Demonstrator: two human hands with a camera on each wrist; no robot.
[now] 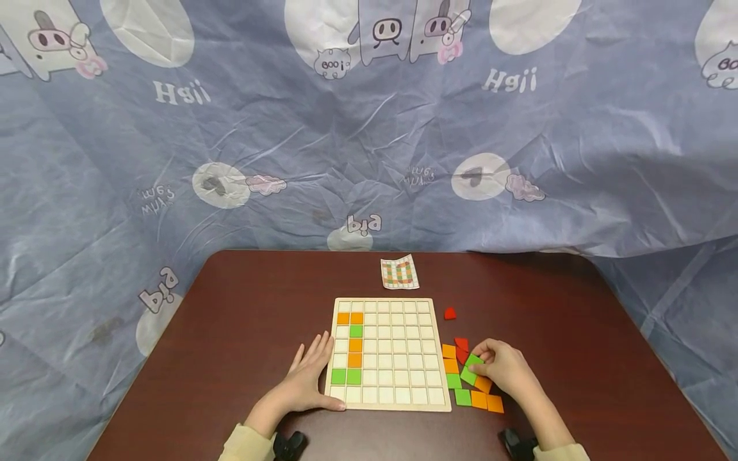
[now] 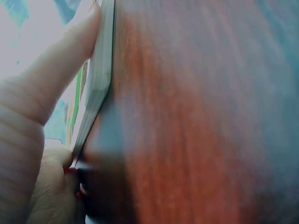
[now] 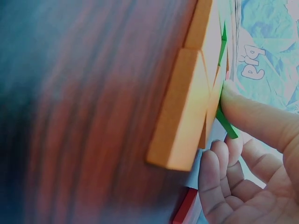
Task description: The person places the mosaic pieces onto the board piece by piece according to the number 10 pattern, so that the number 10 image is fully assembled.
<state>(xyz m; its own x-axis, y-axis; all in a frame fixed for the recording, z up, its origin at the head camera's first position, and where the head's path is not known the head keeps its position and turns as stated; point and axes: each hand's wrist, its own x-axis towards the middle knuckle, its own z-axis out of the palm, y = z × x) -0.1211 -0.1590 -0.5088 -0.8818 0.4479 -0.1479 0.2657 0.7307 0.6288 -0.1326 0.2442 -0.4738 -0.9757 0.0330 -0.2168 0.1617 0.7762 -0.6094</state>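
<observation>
A square wooden grid board (image 1: 398, 406) lies on the table, with orange and green tiles set in its two left columns. My left hand (image 1: 305, 381) rests along the board's left side, fingers spread and fairly straight, thumb at the near left corner. In the left wrist view the thumb lies against the board's edge (image 2: 102, 70). To the right of the board, my right hand (image 1: 507, 367) pinches a green square tile (image 1: 475, 360) between thumb and fingers. The right wrist view shows that green tile (image 3: 227, 123) tilted up beside thick orange tiles (image 3: 180, 112).
Loose orange (image 1: 479, 399), green (image 1: 463, 397) and red pieces (image 1: 461, 344) lie beside the board's right edge. One red piece (image 1: 450, 314) sits farther back. Behind the board is a small patterned card (image 1: 400, 273). A printed blue cloth (image 1: 369, 128) hangs behind the table (image 1: 259, 307).
</observation>
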